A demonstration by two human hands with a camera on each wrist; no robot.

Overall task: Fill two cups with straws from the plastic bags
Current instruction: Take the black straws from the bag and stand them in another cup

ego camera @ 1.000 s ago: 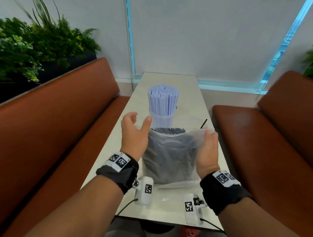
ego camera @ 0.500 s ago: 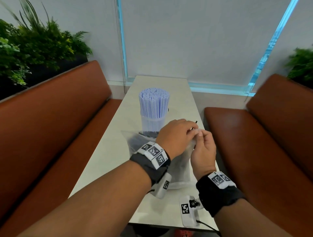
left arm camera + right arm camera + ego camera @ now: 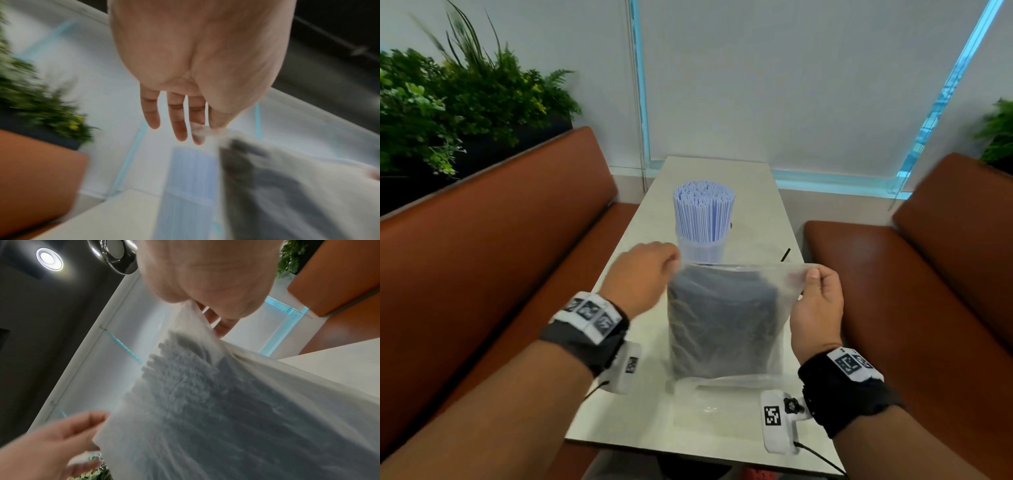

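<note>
A clear plastic bag (image 3: 722, 325) full of black straws stands upright on the pale table (image 3: 756, 192). My left hand (image 3: 643, 274) pinches its top left corner and my right hand (image 3: 816, 301) pinches its top right corner, so the top edge is stretched between them. The right wrist view shows the bag (image 3: 226, 402) close up, with the left hand's thumb (image 3: 90, 418) on its edge. Behind the bag stands a clear cup (image 3: 702, 245) packed with lavender straws (image 3: 703, 212); they appear as a blurred block (image 3: 189, 178) in the left wrist view.
One loose black straw (image 3: 786, 254) lies on the table behind the bag's right corner. Brown benches flank the table on the left (image 3: 500, 257) and right (image 3: 928, 274). Plants (image 3: 448, 102) stand behind the left bench. A white blind (image 3: 791, 85) closes the far end.
Half a second ago both hands met at the bag's top right. My left hand has since slid left along the top edge to the left corner, and the bag now stands taut.
</note>
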